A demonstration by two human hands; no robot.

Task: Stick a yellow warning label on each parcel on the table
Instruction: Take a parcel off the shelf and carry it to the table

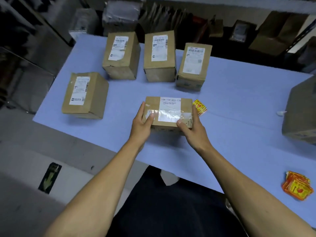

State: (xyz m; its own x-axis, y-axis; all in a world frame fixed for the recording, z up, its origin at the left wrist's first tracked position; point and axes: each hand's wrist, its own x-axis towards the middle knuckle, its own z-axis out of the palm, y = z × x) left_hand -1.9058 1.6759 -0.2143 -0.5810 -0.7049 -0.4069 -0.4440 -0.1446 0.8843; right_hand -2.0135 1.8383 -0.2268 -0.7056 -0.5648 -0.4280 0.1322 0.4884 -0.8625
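A small cardboard parcel (pixel 168 106) with a white label and clear tape sits at the middle of the blue table (pixel 230 108). My left hand (pixel 142 124) grips its left end, thumb on top. My right hand (pixel 193 129) grips its right end, thumb on the near top edge. A yellow and red warning label (pixel 200 106) pokes out just behind the fingers of my right hand, at the parcel's right side. A pile of the same yellow labels (pixel 297 187) lies at the table's near right edge.
Three upright parcels stand in a row at the back (pixel 121 55) (pixel 159 56) (pixel 194 65). Another parcel (pixel 85 94) lies at the left. A larger box (pixel 301 113) sits at the right edge. Shelves with bags and cartons lie beyond the table.
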